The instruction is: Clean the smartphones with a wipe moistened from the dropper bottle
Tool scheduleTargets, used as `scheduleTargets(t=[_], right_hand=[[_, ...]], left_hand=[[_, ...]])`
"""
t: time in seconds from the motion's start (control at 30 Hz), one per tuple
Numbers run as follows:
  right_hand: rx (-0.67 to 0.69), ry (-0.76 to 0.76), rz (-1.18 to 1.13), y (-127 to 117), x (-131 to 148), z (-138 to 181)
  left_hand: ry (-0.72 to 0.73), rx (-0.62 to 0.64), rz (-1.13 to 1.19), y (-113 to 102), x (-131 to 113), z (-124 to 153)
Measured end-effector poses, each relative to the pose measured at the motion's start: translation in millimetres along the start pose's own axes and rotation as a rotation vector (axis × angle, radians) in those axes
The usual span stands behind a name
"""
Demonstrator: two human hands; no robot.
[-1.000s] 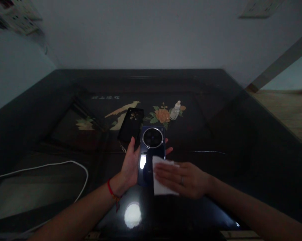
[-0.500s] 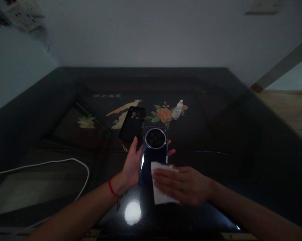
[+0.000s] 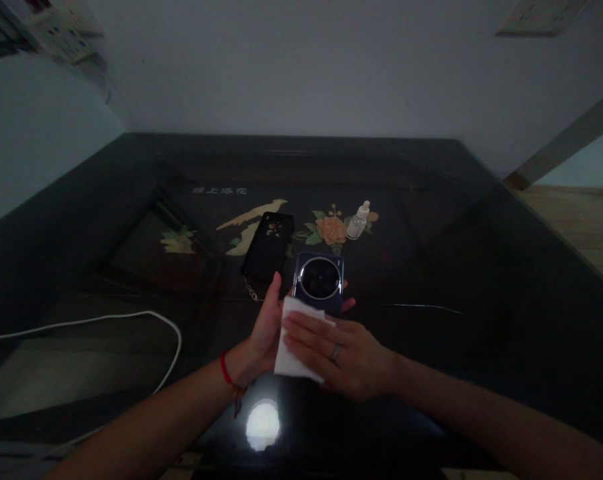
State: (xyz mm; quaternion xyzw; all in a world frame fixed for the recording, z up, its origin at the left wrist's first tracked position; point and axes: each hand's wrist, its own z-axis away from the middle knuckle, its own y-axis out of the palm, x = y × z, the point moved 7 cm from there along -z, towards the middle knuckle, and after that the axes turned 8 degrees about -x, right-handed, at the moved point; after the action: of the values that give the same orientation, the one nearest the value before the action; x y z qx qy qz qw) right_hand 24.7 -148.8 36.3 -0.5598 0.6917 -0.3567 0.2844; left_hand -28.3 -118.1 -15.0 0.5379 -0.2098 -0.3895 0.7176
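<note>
A dark blue phone (image 3: pixel 317 305) with a large round camera ring lies back up in my left hand (image 3: pixel 267 327). The thumb runs along its left edge, and fingertips show past its right edge. My right hand (image 3: pixel 349 357) presses a folded white tissue (image 3: pixel 294 353) flat against the lower part of the phone, which is covered there. Just beyond my left thumb rests a black phone case (image 3: pixel 269 247) with a short chain strap (image 3: pixel 250 290) at its lower corner.
A small dropper bottle (image 3: pixel 357 223) with a white top stands at the back right on the dark glossy table (image 3: pixel 431 267), beside a printed flower. A white cable (image 3: pixel 131 314) curves across the left side. Sockets (image 3: pixel 64 40) are on the wall.
My right hand has slid the tissue left and slightly up across the phone's back. My left hand still holds the phone, and the view has shifted a little.
</note>
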Motion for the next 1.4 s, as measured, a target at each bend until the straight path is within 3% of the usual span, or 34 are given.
scheduleTargets(t=[0.07,0.2,0.23,0.37,0.4,0.53,0.67,0.7,0.8,0.93,1.1,1.3,1.4], right_hand=[[-0.023,-0.018,-0.020,-0.8,-3.2,-4.3],[-0.069,0.162,0.028,-4.4,-21.7,-6.7],[-0.058,0.131,0.013,-3.1,-18.5,-6.9],[0.001,-0.237,-0.129,2.2,13.6,-1.6],[0.000,-0.245,-0.135,1.8,13.6,0.5],[-0.026,0.007,-0.075,-3.5,-11.3,8.9],[0.036,-0.272,-0.139,-7.6,9.1,21.5],[0.049,-0.274,-0.123,-8.9,9.0,24.0],[0.053,-0.083,-0.023,-15.8,-10.3,29.0],[0.030,-0.104,-0.026,-24.2,-28.5,37.5],[-0.162,0.262,-0.066,-33.9,-82.0,23.8],[-0.101,0.128,-0.164,-23.4,-73.1,-30.3],[-0.097,0.161,-0.147,-25.8,-77.1,-29.9]], left_hand=[[-0.006,-0.046,0.025,-4.3,0.1,0.4],[0.148,-0.185,0.025,-12.0,-11.1,0.0],[0.167,-0.176,0.019,-10.0,-12.9,-0.4],[0.246,-0.018,-0.002,5.6,-20.1,0.1],[0.261,-0.010,-0.010,6.9,-21.3,0.5],[0.162,-0.107,-0.041,2.3,-14.2,-0.5],[0.277,-0.035,-0.004,7.1,-22.0,2.0],[0.286,-0.001,0.001,8.6,-22.9,2.5],[0.181,0.053,-0.013,8.5,-16.9,1.8],[0.135,0.045,-0.008,3.0,-14.0,1.1],[0.169,0.029,-0.031,2.9,-13.2,0.9],[0.124,-0.024,-0.118,1.8,-5.3,3.3],[0.135,-0.001,-0.123,4.5,-4.3,3.5]])
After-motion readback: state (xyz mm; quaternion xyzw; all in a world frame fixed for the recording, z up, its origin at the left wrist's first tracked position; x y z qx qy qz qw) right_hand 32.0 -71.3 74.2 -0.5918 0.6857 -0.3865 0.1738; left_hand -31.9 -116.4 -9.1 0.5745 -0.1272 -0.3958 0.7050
